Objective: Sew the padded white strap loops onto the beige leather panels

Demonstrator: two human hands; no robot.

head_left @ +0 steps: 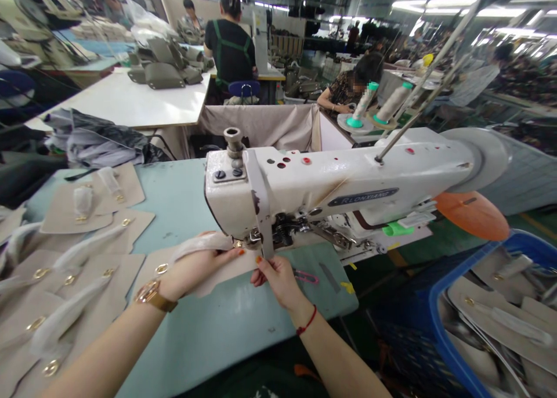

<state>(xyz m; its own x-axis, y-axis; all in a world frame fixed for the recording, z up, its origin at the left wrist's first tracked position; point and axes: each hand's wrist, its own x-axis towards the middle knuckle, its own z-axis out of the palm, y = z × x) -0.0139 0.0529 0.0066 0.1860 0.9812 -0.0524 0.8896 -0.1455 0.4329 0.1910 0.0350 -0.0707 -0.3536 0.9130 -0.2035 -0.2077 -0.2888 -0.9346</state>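
Note:
A beige panel with a plastic-wrapped handle and gold rings lies on the pale green table under the head of a white sewing machine. My left hand, with a watch at the wrist, rests on the panel beside the handle, its fingers partly hidden and its thumb pointing to the needle area. At the panel's right edge, just in front of the presser area, my right hand pinches the edge between thumb and curled fingers. A red string circles the right wrist.
Similar beige panels with wrapped handles cover the table's left side. Pink-handled snips lie right of my right hand. A blue basket of panels stands at lower right. Thread cones rise behind the machine. Other people sit at worktables farther back.

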